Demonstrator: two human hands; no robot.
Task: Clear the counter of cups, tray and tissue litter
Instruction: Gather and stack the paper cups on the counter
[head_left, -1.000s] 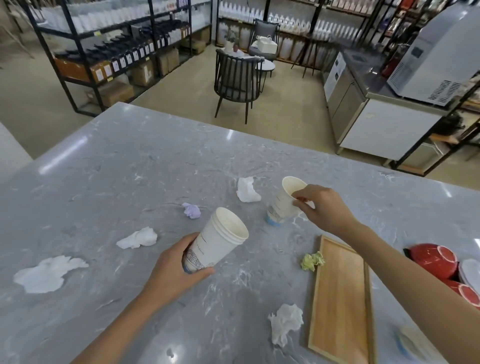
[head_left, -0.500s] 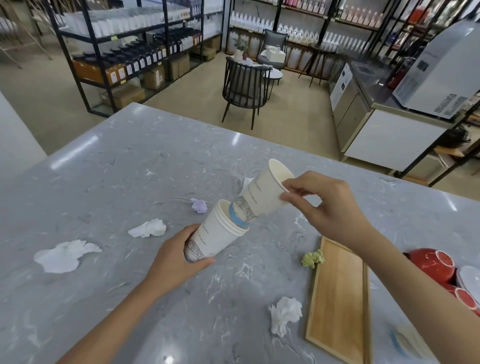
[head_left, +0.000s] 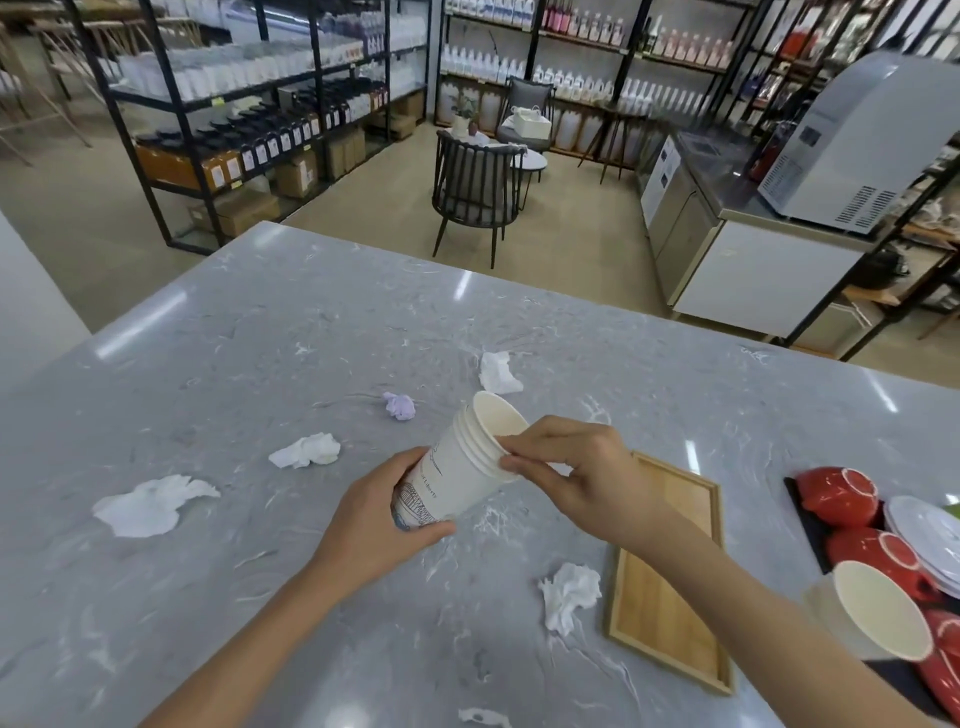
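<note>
Above the grey marble counter (head_left: 260, 322) my left hand (head_left: 382, 517) grips the base of a tilted stack of white paper cups (head_left: 462, 462). My right hand (head_left: 576, 470) pinches the rim of the top cup, which sits nested in the stack. A wooden tray (head_left: 670, 577) lies flat to the right, partly under my right forearm. Another paper cup (head_left: 878, 618) lies on its side at the far right. Crumpled tissues are scattered about: white tissues (head_left: 156, 504) (head_left: 306, 451) (head_left: 497, 372) (head_left: 569, 595) and a purple tissue (head_left: 400, 405).
Red bowls (head_left: 841, 493) and white plates (head_left: 930, 530) sit on a dark mat at the right edge. Beyond the counter stand a chair (head_left: 478, 192), stocked shelves (head_left: 249, 119) and a steel cabinet with a machine (head_left: 852, 150).
My right hand lifted a cup off the counter, carried it to the cup in my left hand and pushed it down inside. The green tissue by the tray is now hidden.
</note>
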